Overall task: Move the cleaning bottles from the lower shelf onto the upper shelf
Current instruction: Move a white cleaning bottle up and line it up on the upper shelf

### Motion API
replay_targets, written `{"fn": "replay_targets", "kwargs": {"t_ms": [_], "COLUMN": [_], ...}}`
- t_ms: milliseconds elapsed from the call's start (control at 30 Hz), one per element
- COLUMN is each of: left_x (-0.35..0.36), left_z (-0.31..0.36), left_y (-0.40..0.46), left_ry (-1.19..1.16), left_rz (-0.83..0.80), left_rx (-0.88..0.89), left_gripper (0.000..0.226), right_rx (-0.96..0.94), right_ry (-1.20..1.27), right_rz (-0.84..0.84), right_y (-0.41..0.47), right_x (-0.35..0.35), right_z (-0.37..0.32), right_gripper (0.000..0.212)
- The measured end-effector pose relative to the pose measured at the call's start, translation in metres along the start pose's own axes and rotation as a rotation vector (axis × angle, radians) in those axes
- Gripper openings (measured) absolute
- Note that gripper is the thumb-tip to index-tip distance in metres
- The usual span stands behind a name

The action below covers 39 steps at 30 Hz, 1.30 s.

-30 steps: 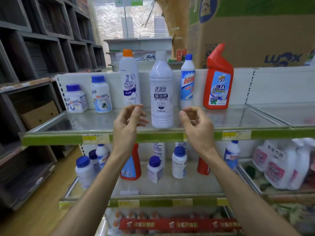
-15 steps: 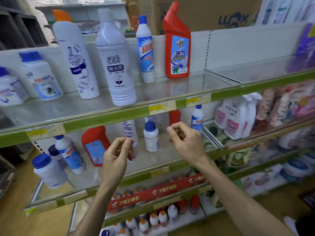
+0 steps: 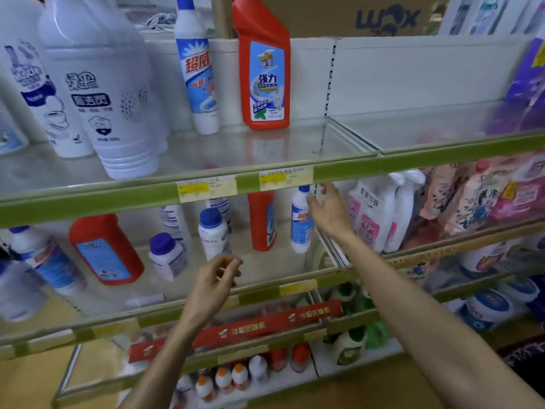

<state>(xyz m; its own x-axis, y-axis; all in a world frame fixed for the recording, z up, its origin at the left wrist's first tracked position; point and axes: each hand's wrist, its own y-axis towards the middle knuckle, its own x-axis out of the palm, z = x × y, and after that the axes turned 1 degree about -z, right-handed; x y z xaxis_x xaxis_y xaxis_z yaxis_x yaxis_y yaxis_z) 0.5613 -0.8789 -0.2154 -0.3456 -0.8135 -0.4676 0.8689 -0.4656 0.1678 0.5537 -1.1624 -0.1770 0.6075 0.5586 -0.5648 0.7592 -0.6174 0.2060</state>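
The upper shelf point(image 3: 348, 168) holds a big white bottle point(image 3: 106, 101), a slim white-and-blue bottle point(image 3: 197, 75) and a red bottle point(image 3: 264, 69). On the lower shelf point(image 3: 265, 290) stand a slim white bottle with a blue cap point(image 3: 300, 222), a red bottle at the back point(image 3: 261, 219), a red bottle at the left point(image 3: 103, 249) and small blue-capped white bottles point(image 3: 212, 234). My right hand point(image 3: 328, 212) reaches in under the upper shelf, fingers spread, right beside the slim blue-capped bottle. My left hand point(image 3: 215, 283) hovers at the lower shelf's front, fingers loosely curled, holding nothing.
White spray bottles point(image 3: 380, 214) and pink refill bags point(image 3: 486, 196) fill the compartment to the right, behind a glass divider point(image 3: 330, 246). Lower shelves carry small orange-capped bottles point(image 3: 230, 379) and tubs point(image 3: 486, 308). A cardboard box point(image 3: 368, 16) sits on top.
The view has dropped and shifted right. My right hand has gone from the upper shelf's edge down into the lower shelf beside the slim bottle, and its fingers have opened. My left hand has lowered.
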Motion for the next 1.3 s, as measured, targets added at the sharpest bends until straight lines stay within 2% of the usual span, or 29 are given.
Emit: {"fn": "replay_targets", "kwargs": {"t_ms": [100, 167, 300, 400, 500, 633, 700, 833, 967, 1033, 1100, 1167, 1300], "left_x": [0.015, 0.021, 0.028, 0.03, 0.032, 0.03, 0.029, 0.024, 0.014, 0.009, 0.004, -0.003, -0.017], "left_z": [0.005, 0.008, 0.012, 0.011, 0.009, 0.012, 0.017, 0.037, 0.066, 0.073, 0.082, 0.093, 0.104], "left_y": [0.006, 0.009, 0.009, 0.009, 0.013, 0.014, 0.01, 0.0, -0.007, -0.005, -0.006, -0.008, -0.011], "left_ry": [0.01, 0.032, 0.049, 0.067, 0.094, 0.143, 0.1, -0.133, -0.382, -0.485, -0.727, -1.012, -1.262], "left_rz": [0.011, 0.014, 0.012, -0.012, -0.054, -0.147, -0.18, -0.103, -0.011, 0.013, -0.018, -0.101, -0.307], "left_rx": [-0.021, -0.028, -0.063, -0.081, -0.075, -0.037, 0.038, 0.14, 0.207, 0.229, 0.19, 0.075, -0.078], "left_gripper": [0.013, 0.012, 0.011, 0.009, 0.009, 0.047, 0.064, 0.073, 0.064, 0.056, 0.046, 0.042, 0.057], "right_rx": [-0.03, -0.038, -0.194, -0.295, -0.413, -0.572, -0.566, -0.453, -0.358, -0.299, -0.257, -0.2, -0.086], "right_ry": [0.01, -0.001, -0.045, -0.003, -0.033, 0.041, 0.185, 0.562, 0.808, 0.895, 0.943, 1.026, 1.152], "right_rz": [-0.102, -0.188, -0.159, -0.304, -0.369, -0.318, -0.296, -0.201, -0.128, -0.152, -0.203, -0.292, -0.488], "right_y": [0.031, 0.037, 0.022, -0.01, -0.042, -0.069, -0.079, -0.082, -0.069, -0.064, -0.059, -0.057, -0.057], "right_x": [0.0, 0.004, 0.012, 0.013, 0.008, -0.013, -0.029, -0.051, -0.056, -0.054, -0.051, -0.045, -0.031], "right_z": [-0.003, -0.004, 0.006, 0.013, 0.012, -0.02, -0.05, -0.112, -0.161, -0.179, -0.19, -0.194, -0.197], "right_gripper": [0.05, 0.037, 0.018, 0.009, 0.017, 0.025, 0.025, 0.02, 0.012, 0.017, 0.021, 0.028, 0.037]}}
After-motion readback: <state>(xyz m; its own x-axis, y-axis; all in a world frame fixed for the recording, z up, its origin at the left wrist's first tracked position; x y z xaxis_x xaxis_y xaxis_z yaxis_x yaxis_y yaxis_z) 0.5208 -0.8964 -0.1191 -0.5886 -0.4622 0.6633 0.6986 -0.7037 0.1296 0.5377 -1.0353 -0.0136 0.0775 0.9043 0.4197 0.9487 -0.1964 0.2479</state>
